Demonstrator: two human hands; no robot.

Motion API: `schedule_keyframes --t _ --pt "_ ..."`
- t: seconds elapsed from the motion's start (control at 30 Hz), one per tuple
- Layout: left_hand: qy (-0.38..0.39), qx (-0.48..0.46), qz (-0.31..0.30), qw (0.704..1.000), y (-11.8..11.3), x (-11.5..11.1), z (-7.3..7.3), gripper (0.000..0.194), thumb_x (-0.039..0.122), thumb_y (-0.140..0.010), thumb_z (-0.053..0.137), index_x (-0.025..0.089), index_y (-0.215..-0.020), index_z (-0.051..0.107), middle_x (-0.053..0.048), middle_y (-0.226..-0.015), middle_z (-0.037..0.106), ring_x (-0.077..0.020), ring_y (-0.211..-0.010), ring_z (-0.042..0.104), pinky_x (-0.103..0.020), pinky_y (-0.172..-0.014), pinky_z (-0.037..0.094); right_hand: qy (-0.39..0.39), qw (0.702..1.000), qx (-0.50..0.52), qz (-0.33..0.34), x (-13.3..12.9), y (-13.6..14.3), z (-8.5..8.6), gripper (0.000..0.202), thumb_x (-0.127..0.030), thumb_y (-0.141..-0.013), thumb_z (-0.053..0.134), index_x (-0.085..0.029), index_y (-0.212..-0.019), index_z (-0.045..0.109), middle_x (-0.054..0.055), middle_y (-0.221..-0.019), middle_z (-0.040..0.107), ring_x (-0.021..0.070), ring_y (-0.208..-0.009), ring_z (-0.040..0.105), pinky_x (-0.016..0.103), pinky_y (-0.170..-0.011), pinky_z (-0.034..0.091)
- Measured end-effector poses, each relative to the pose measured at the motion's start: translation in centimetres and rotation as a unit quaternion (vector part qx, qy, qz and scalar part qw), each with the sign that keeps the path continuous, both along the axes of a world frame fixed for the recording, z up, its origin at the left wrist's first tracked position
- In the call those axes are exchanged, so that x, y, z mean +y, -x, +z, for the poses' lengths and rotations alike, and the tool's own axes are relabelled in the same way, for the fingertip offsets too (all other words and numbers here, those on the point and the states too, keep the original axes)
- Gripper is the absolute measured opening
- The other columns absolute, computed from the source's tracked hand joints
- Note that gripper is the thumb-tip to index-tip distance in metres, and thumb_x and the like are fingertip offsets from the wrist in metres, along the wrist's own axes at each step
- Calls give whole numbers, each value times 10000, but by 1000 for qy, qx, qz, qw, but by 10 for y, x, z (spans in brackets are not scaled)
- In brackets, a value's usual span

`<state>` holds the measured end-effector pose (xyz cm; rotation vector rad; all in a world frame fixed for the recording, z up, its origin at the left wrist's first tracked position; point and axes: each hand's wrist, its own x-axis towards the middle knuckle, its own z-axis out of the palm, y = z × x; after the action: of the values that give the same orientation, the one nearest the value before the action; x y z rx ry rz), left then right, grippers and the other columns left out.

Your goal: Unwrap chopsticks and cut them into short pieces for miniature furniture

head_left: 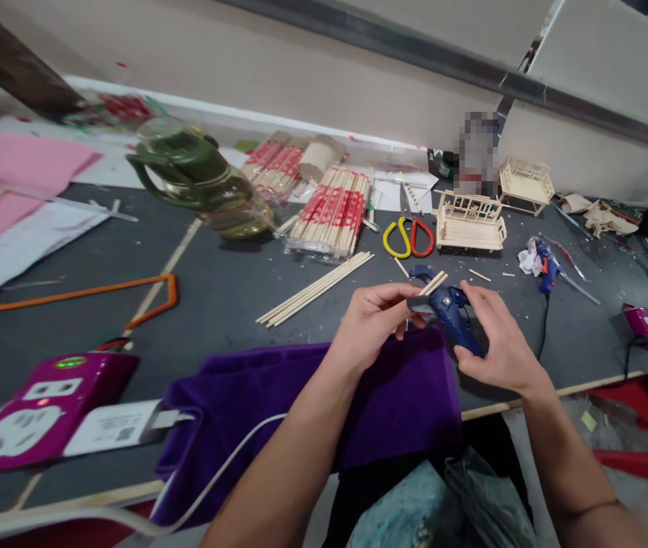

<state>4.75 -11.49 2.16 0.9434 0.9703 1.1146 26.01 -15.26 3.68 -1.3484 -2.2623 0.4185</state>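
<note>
My left hand (378,316) is closed, pinching short pale wooden sticks (433,284) between thumb and fingers. The sticks lie across the head of a blue-handled cutter (454,316), next to its dark blade. My right hand (495,335) grips the cutter from the right, with thumb and fingers spread wide around its handles. Below both hands lies a folded purple cloth (398,403). To the left, several long wooden sticks (316,289) rest on the dark table. Scissors (409,237) with yellow and red handles lie just beyond the cutter.
Two miniature wooden benches (469,224) stand at the back right. A blue glue gun (548,270) lies right of my hands. Packs of chopsticks (332,213) and a green-lidded jug (204,183) are behind. A purple power strip (50,403) with a white charger sits front left.
</note>
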Motion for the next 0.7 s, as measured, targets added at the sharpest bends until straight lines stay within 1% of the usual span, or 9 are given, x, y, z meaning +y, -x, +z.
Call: schedule_keyframes --t 0.1,0.2,0.37,0.5,0.6,0.7 --pt "-1 11 2 1000 1 0 1 136 252 -662 749 171 -768 776 -13 -540 663 -116 -461 572 -181 -400 374 -7 1000 4 6 -2 4 2 900 -279 -758 603 -208 -1574 229 161 -1446 471 335 -1350 448 552 -1119 397" --pt "-7 14 -4 1000 3 0 2 127 236 -659 740 171 -762 776 -17 -558 673 -120 -468 577 -186 -401 380 -17 1000 15 9 -4 5 1 899 -268 -759 604 -205 -1574 231 157 -1441 469 329 -1344 450 541 -1117 406" --pt "-40 29 -25 998 7 -2 3 111 196 -679 708 165 -759 778 -31 -620 704 -138 -535 626 -183 -423 420 -35 999 19 3 -5 5 1 879 -239 -766 603 -200 -1569 248 158 -1400 492 317 -1313 474 524 -1099 432" --pt "-67 43 -34 996 9 -2 3 109 179 -694 679 151 -747 770 -30 -615 703 -139 -542 628 -186 -437 445 -43 999 10 10 -5 4 3 871 -237 -782 609 -199 -1573 244 163 -1382 494 320 -1295 481 532 -1088 441" --pt "-78 52 -32 995 9 -2 4 119 150 -695 653 146 -738 764 -23 -601 699 -133 -532 620 -186 -443 453 -45 999 5 14 -5 3 4 882 -238 -782 620 -188 -1576 240 168 -1377 495 327 -1284 483 533 -1085 442" --pt "-87 69 -25 993 9 -2 6 109 169 -720 661 144 -744 764 -24 -583 695 -130 -518 612 -188 -448 457 -49 999 2 11 -6 3 3 891 -221 -774 622 -192 -1579 240 167 -1366 503 331 -1267 493 537 -1077 447"
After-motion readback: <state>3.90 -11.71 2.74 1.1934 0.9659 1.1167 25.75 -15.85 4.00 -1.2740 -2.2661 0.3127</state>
